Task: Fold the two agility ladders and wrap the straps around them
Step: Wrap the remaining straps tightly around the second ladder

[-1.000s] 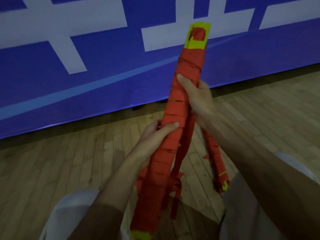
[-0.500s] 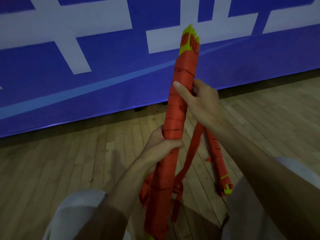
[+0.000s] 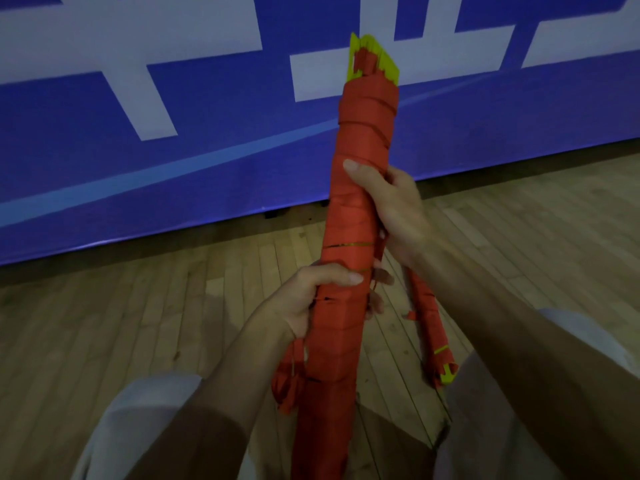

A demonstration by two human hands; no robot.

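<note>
The left hand and, above it, the right hand curl their fingers round the upright wrapped ladder — the strap end dangling below the left fingers looks unsecured, so easing either grip could let the wraps unwind — while the second ladder lies on the floor below the right fingers.

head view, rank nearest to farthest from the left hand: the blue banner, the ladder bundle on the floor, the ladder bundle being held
1. held ladder bundle: centre, gripped by the left hand itself.
2. floor ladder bundle: lying on the wood floor, to the right.
3. blue banner: upright along the back, beyond the floor.
</note>
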